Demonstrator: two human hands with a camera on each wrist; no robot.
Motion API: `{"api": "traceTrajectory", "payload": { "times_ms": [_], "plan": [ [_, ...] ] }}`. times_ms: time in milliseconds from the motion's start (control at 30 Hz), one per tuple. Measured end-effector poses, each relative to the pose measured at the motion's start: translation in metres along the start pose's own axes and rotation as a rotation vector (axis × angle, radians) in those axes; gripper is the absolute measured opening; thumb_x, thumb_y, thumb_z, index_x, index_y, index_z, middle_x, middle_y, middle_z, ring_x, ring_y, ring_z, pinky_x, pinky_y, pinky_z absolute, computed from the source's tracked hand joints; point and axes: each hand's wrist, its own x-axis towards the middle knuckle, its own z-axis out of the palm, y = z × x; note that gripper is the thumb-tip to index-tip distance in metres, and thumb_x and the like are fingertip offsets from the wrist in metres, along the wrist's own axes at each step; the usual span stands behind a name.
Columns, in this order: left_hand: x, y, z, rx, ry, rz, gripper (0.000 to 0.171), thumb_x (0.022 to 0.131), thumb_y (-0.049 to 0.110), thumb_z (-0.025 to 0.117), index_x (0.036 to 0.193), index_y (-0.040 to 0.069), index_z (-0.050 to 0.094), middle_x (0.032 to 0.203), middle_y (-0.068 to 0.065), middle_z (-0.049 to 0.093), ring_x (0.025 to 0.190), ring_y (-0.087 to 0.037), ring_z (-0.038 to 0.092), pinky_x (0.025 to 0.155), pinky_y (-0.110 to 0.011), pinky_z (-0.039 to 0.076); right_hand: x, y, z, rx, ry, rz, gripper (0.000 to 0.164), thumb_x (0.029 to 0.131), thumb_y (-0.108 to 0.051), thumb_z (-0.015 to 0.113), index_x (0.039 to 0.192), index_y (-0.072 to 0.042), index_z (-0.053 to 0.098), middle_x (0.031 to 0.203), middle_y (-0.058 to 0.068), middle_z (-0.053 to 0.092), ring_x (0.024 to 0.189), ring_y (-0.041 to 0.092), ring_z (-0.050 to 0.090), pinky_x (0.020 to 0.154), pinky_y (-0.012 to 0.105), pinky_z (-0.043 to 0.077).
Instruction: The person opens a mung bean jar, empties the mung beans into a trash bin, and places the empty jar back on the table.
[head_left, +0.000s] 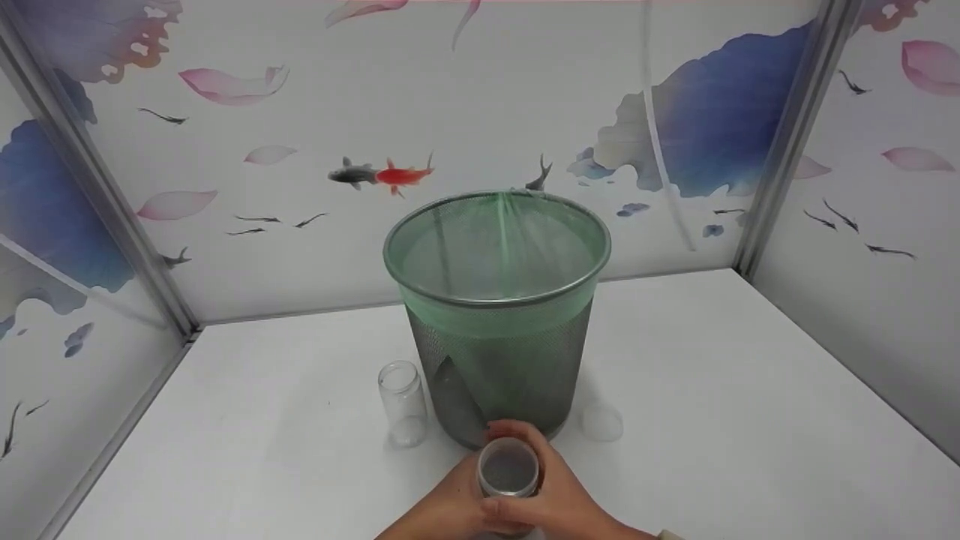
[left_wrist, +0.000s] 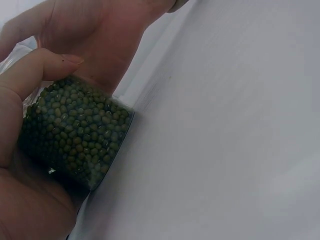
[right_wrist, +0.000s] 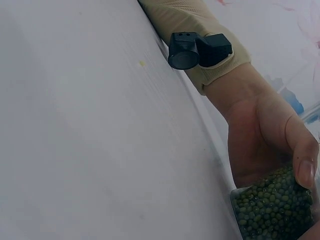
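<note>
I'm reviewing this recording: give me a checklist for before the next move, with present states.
1. Left hand and right hand round the bean jar: ok.
2. Bean jar's top uncovered: cannot tell for sure.
3. Second jar upright beside the basket: ok.
4. Green liner folded over the basket's rim: ok.
5. Table free of loose pieces: not ok; a round clear piece lies near the basket.

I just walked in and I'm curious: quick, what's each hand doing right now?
Left hand: closed, holding a clear jar of small green beans.
Right hand: closed, holding the same jar.
</note>
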Motion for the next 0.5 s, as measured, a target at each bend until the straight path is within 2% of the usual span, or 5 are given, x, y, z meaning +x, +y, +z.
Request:
{"api": "traceTrajectory", "payload": {
  "times_ms": [233, 500],
  "plan": [
    [-0.0002, -0.0005, -0.0011, 0.015, -0.007, -0.014, 0.06, 0.079, 0.024, 0.082, 0.131, 0.024, 0.052, 0.124, 0.003, 0.059, 0.109, -0.016, 0.059, 0.095, -0.029, 0.046, 0.0002, 0.0003, 0.0021, 0.031, 0.024, 0.015, 0.065, 0.079, -0.017, 0.081, 0.129, -0.008, 0.04, 0.139, 0.012, 0.052, 0.124, 0.025, 0.051, 0.102, 0.039, 0.037],
    [-0.0009, -0.0011, -0.0016, 0.011, -0.008, -0.011, 0.063, 0.078, 0.024, 0.083, 0.132, 0.025, 0.051, 0.126, 0.003, 0.059, 0.112, -0.016, 0.058, 0.096, -0.028, 0.046, 0.0007, 0.0004, 0.0024, 0.039, 0.034, 0.018, 0.062, 0.078, -0.017, 0.082, 0.124, -0.006, 0.041, 0.138, 0.015, 0.052, 0.123, 0.027, 0.051, 0.101, 0.035, 0.039]
  ]
}}
